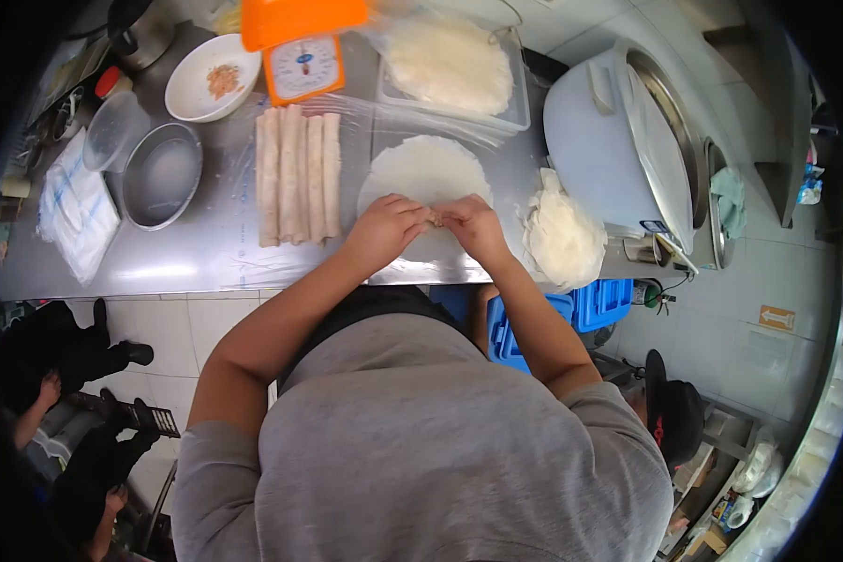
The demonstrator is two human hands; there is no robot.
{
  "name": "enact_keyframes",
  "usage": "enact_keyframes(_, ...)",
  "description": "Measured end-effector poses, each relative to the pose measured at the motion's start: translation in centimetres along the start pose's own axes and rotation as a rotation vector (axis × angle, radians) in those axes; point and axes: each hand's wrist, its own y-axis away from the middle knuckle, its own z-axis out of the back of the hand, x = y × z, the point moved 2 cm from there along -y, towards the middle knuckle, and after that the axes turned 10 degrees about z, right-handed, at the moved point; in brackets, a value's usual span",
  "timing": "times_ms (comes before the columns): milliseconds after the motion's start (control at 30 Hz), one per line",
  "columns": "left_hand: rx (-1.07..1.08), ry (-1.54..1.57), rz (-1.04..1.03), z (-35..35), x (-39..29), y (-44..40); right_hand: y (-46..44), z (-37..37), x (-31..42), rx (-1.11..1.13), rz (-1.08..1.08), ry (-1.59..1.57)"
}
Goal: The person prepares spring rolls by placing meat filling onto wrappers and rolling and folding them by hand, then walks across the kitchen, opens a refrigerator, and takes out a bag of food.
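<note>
Monitoring the head view, I am taking the round white sheet (428, 164) as clock centre; its visible part is lying flat on the worktop (178, 267). The left hand (393, 225) and the right hand (470, 228) are working at its six o'clock side, around a small brownish filling (435, 218). Each grip is standing narrow; fingers are hiding the contact, so I am unable to tell whether either is pinching the filling. Caution: hard fingertip pressure is likely risking a tear, the sheet looking thin. Bunched filling would be causing a bulge. Pale rolls (290, 178) are lying at nine o'clock, a sheet stack (564, 236) near four; careless wrist swings would be disturbing either.
</note>
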Motion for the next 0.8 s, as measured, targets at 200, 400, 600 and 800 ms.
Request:
enact_keyframes(200,-0.031,-0.228,-0.02,-5.8,0.5,-1.6,1.3,1.4,-3.3,-0.054,0.24,0.017)
enact_keyframes(400,-0.076,-0.212,0.093,-6.8,-1.4,-2.0,2.0,0.6,-6.0,0.002,0.268,0.017)
enact_keyframes(600,-0.094,-0.214,0.017,-8.0,-1.4,-2.3,3.0,1.7,-7.2,-0.015,0.25,-0.047)
enact_keyframes(800,-0.069,-0.252,0.009,-9.0,-2.4,-2.7,3.5,2.7,-8.5,0.006,0.253,-0.08)
